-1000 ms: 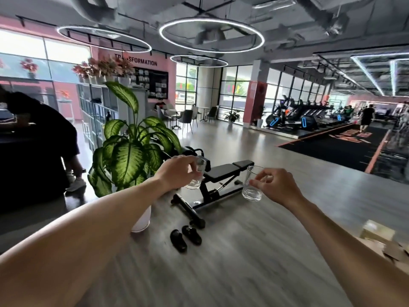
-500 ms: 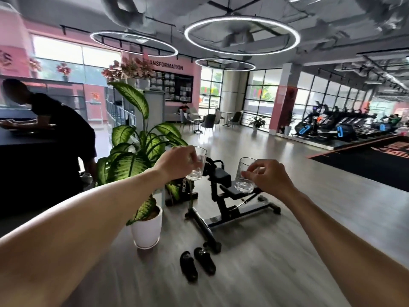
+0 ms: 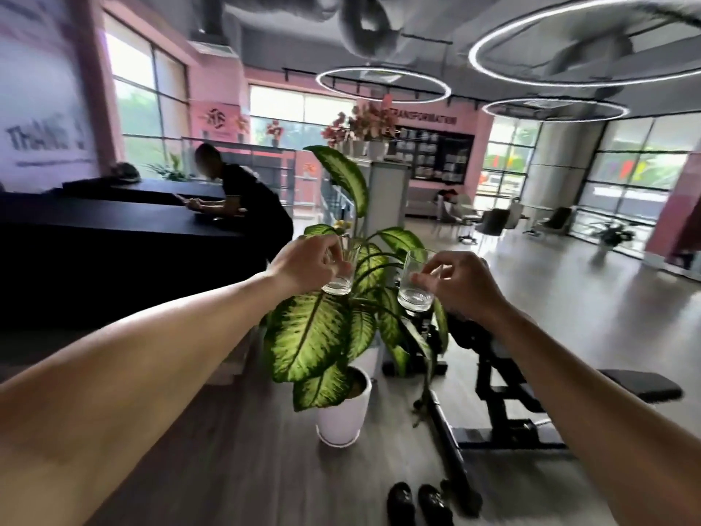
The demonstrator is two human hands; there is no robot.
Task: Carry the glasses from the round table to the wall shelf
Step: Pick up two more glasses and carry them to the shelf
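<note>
I carry two clear, empty drinking glasses out in front of me at chest height. My left hand (image 3: pixel 309 265) grips the left glass (image 3: pixel 341 277) around its side, fingers curled over it. My right hand (image 3: pixel 461 284) holds the right glass (image 3: pixel 415 288) with thumb and fingers pinching its wall. Both glasses are upright and roughly level with each other, a short gap between them. No round table shows in this view. A dark wall shelf unit (image 3: pixel 436 157) with rows of items stands far back on the pink wall.
A potted plant (image 3: pixel 343 408) with big green leaves stands on the floor straight ahead. A black workout bench (image 3: pixel 504 396) sits to its right, black shoes (image 3: pixel 417 503) in front. A person (image 3: pixel 246 199) leans on a long black counter (image 3: pixel 113 237) at left. Chairs stand far right.
The view has swung left: the plant and bench now sit closer and more to the right, the counter fills the left. Both hands keep hold of their glasses.
</note>
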